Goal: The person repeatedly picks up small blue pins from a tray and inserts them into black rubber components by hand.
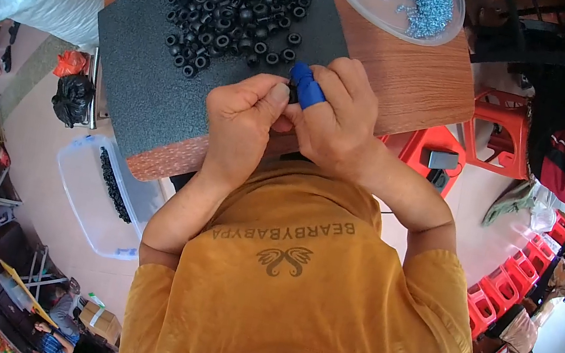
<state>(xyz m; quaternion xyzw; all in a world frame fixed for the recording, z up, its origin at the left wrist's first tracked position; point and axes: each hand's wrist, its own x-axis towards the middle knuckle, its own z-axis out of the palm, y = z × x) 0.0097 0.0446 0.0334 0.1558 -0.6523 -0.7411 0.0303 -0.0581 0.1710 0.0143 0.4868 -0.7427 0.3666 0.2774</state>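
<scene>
In the head view, one small black piece [293, 93], mostly hidden, is pinched between the fingertips of the left hand [244, 114] and the right hand [341, 115], over the near part of the table [418, 79]. One blue finger cover [308, 87] is worn on the right. The piece is judged light, stiff, slippery and hardly fragile, best gripped by its outer sides. Black rings [239, 12], too many to be counted, are heaped on one mat [145, 79]; one dish [370, 10] is set far right.
</scene>
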